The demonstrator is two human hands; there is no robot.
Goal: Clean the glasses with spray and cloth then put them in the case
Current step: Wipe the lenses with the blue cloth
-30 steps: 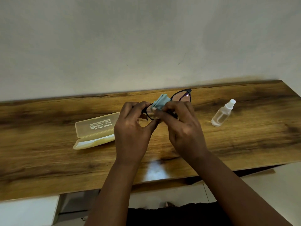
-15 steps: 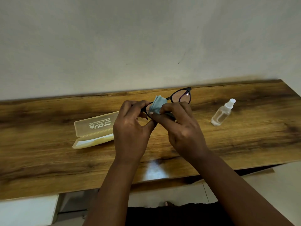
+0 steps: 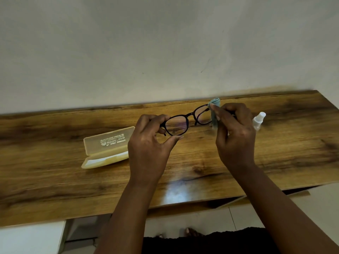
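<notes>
Dark-framed glasses [image 3: 187, 120] are held in the air above the wooden table [image 3: 55, 171]. My left hand [image 3: 148, 143] pinches the left lens rim between thumb and fingers. My right hand [image 3: 234, 132] pinches a light blue cloth [image 3: 214, 110] around the outer edge of the right lens. The yellowish translucent case [image 3: 106, 147] lies open on the table to the left of my left hand. A small clear spray bottle [image 3: 257, 121] lies on the table just behind my right hand, partly hidden by it.
A plain pale wall [image 3: 165, 52] rises right behind the table's far edge. The table's near edge runs across the lower part of the view, with white floor and my feet below it.
My right hand has slid the cloth from the left lens across to the right lens. The glasses now show wider between the two hands. The view has shifted slightly.
</notes>
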